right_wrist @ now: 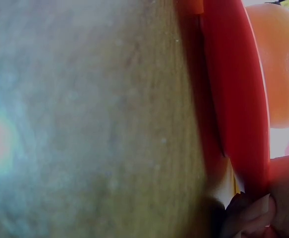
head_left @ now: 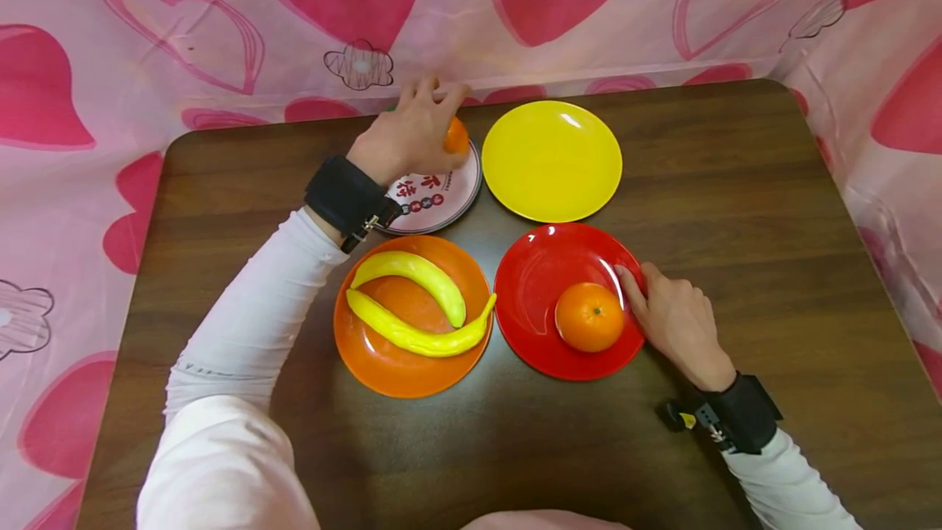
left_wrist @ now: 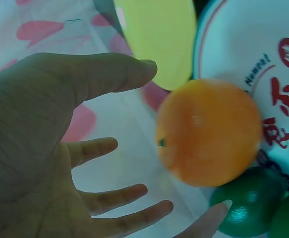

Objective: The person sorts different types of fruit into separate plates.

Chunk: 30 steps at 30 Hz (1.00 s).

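My left hand [head_left: 414, 131] hovers over the white plate [head_left: 465, 195] with red lettering, its fingers spread around an orange [left_wrist: 208, 131]. In the left wrist view a gap shows between the thumb and this fruit, and the little fingertip overlaps a smooth green fruit [left_wrist: 248, 203] beside it. My right hand [head_left: 680, 319] pinches the right rim of the red plate [head_left: 530, 268], thumb on top and fingers curled under the edge. Another orange [head_left: 590, 317] sits on that red plate, close to the thumb.
An orange plate [head_left: 412, 379] at front left bears two bananas [head_left: 419, 342], one with its tip over the red plate's rim. The yellow plate [head_left: 552, 162] stands at the back. A heart-patterned cloth [head_left: 456, 15] hangs behind the wooden table [head_left: 736, 211].
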Each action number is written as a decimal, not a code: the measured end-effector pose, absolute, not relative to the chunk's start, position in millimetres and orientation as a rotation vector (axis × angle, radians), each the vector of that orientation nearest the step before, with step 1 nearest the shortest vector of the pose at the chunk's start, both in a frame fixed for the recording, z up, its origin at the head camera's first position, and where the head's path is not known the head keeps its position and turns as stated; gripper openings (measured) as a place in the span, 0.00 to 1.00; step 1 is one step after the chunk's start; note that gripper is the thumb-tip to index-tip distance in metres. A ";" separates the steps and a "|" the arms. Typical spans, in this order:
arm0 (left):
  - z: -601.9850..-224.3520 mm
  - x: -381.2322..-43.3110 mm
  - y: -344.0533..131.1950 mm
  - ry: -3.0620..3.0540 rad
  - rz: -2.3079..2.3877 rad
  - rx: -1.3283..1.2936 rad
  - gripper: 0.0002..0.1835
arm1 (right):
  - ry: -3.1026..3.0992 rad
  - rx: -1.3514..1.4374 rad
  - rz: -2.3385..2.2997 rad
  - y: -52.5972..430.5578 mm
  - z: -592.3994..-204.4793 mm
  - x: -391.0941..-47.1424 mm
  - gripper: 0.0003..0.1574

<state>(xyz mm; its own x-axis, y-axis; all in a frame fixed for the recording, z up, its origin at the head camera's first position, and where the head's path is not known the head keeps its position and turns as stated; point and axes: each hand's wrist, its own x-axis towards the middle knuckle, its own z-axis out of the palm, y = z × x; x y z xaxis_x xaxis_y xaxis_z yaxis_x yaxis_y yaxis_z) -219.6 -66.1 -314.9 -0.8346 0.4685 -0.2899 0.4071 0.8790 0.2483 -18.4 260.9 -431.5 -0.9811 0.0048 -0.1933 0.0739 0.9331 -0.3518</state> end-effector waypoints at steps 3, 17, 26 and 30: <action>-322.9 -222.7 -67.6 2.709 0.243 0.646 0.42 | 2.899 0.062 -0.538 260.3 -431.5 -17.9 0.34; -350.5 -228.4 -67.7 2.664 0.196 0.594 0.43 | 2.901 0.063 -0.555 258.0 -431.1 -16.0 0.34; -365.5 -225.7 -64.3 2.652 0.189 0.630 0.39 | 2.894 0.061 -0.555 256.9 -428.4 -14.0 0.34; -368.7 -226.2 -63.2 2.685 0.190 0.656 0.38 | 2.912 0.054 -0.558 256.1 -428.4 -14.0 0.33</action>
